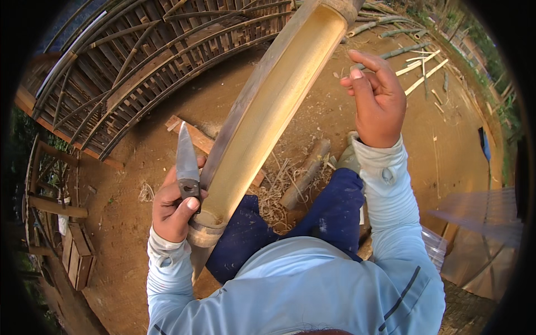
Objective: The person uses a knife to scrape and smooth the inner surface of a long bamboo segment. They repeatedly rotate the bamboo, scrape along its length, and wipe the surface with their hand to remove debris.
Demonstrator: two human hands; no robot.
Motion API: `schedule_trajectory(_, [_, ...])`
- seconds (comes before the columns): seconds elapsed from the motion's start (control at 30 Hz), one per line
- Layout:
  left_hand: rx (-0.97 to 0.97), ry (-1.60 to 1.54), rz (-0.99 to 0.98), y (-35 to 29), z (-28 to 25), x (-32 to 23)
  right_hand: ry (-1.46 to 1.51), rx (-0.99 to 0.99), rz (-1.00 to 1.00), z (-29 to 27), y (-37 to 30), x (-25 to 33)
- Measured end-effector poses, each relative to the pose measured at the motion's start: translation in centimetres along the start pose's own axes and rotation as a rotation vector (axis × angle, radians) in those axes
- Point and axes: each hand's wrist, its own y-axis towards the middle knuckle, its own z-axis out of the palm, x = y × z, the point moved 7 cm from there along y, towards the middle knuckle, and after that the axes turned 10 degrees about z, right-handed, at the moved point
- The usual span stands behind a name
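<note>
A long half-split bamboo piece [268, 120] slants across the middle, its pale hollow inside facing up and a node closing its lower end. My left hand [173, 215] grips a knife [187, 159] by its dark handle, the broad blade pointing away from me. That hand is also against the bamboo's lower left side; some of its fingers are hidden behind the knife and the bamboo. To the right of the bamboo, my right hand [381, 100] is raised in the air, touching nothing. Its fingers are loosely bent, with a gap between thumb and forefinger.
A cut bamboo log [305, 174] and curly shavings [276, 195] lie by my legs. Behind the bamboo is a wooden plank [195, 137]. A large slatted bamboo structure [167, 61] stands at the far left, a wooden box [78, 255] at left. Bamboo poles and strips [419, 70] lie far right.
</note>
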Motion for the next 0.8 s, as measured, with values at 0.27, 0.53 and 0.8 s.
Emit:
schedule_trajectory(0.27, [-0.045,-0.025,-0.046,-0.8,1.0,-0.7,-0.906,0.298,-0.447,0.8,2.1,0.8])
schedule_trajectory(0.53, [0.004,0.096,-0.048,-1.2,1.9,-2.1,-1.344,0.333,-0.541,3.0,5.8,-0.6])
schedule_trajectory(0.8, [0.006,0.034,-0.051,-1.0,1.6,-1.5,-1.149,0.666,-0.529,6.9,-3.9,2.6])
